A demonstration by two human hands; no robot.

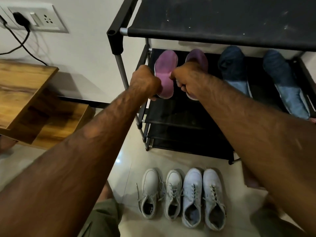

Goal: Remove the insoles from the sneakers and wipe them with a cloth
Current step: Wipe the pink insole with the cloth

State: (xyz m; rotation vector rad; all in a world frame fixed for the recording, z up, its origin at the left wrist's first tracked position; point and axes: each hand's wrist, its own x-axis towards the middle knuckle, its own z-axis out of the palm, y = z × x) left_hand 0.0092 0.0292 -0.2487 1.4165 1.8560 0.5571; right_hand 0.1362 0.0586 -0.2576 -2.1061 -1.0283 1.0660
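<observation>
Bare forearms are stretched out over four sneakers [191, 183], two grey-white and two pale lilac, which are lined up side by side on the tiled floor [126, 168] before the shoe rack [222, 19]. One purple insole [165, 69], white-edged and darkened at the toe, is gripped by the curled left hand [145, 81] at the second shelf. Its twin insole [198, 58] is clutched by the right hand [186, 77] and largely hidden. Two blue insoles [234, 69] are laid alongside, to the right.
</observation>
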